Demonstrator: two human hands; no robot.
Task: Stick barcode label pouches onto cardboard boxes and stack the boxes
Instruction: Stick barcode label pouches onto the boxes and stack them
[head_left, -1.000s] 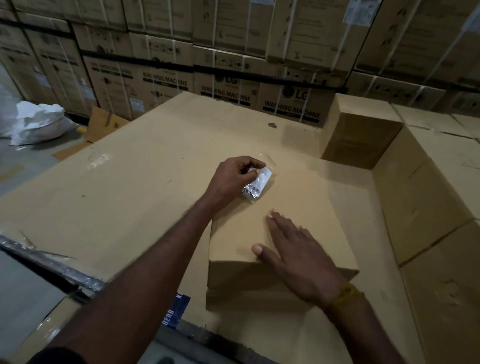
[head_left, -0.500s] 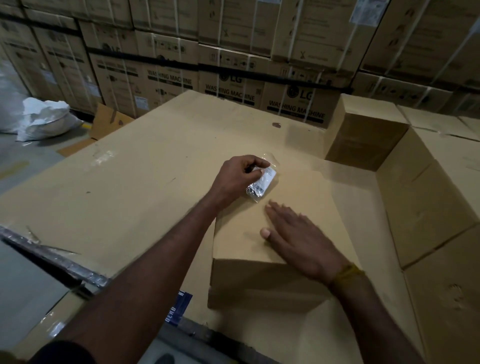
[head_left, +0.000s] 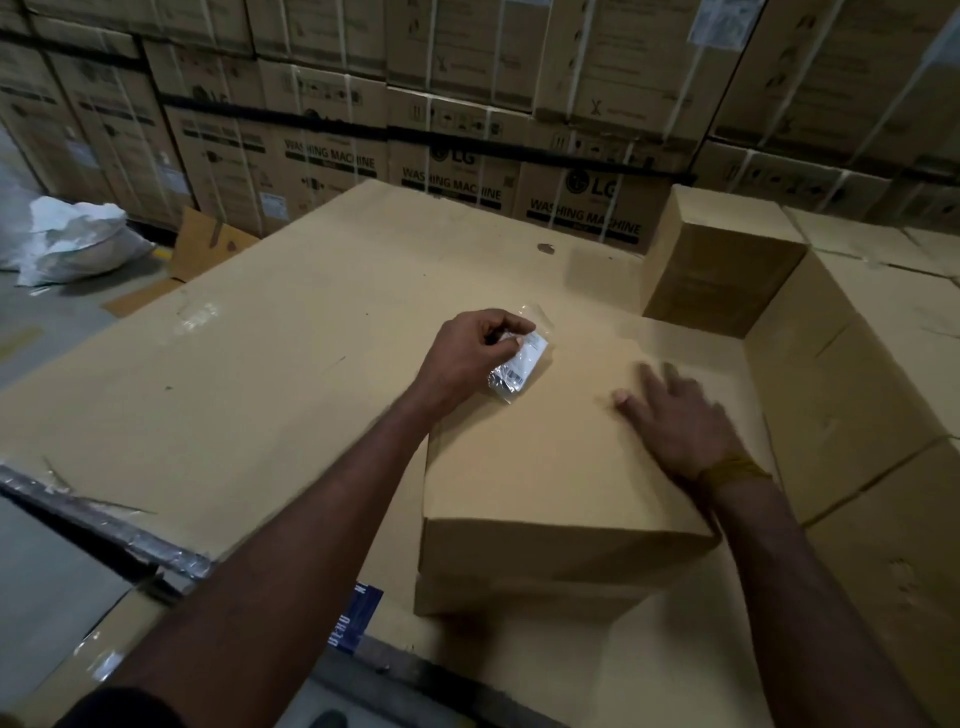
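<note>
Left hand (head_left: 467, 353) pinches pouch (head_left: 519, 361) over box (head_left: 545, 467) on cardboard sheet (head_left: 260, 374)

A broad flat cardboard sheet (head_left: 260, 374) serves as the bench. On it sits a plain cardboard box (head_left: 561, 467) near the front edge, and a smaller box (head_left: 722, 265) stands at the far right corner

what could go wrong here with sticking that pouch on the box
1. The left hand pinches the label pouch at the far left corner of the cardboard box; it may end up crooked or hanging over the edge.
2. The pouch looks crumpled, so it may stick down wrinkled.
3. The right hand lies flat and blurred on the box top, so the box may shift.
</note>
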